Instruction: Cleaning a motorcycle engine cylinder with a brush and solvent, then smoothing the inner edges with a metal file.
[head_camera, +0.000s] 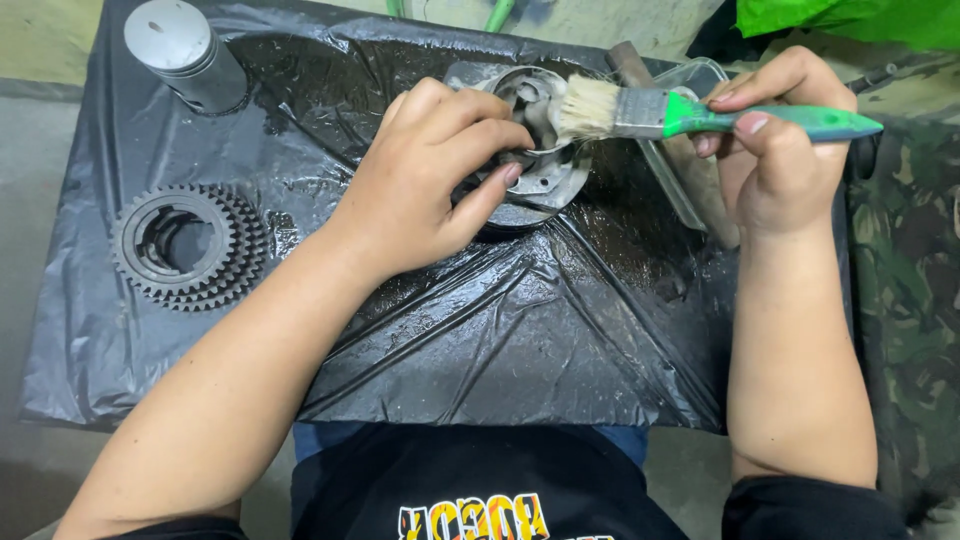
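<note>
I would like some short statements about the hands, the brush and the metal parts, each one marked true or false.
1. The right hand holds a paintbrush with a green handle. True.
2. The left hand rests on the gear. False: it holds a round metal part; the gear lies apart.
3. The bristles touch the round metal part. True.
4. The grey cylinder lies between the hands. False: it stands at the far left corner of the black plastic sheet.

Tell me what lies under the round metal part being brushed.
Under the round metal part lies a wet black plastic sheet. The left hand covers the part's left side, so what sits directly beneath it there is hidden. The right hand holds the paintbrush.
</note>
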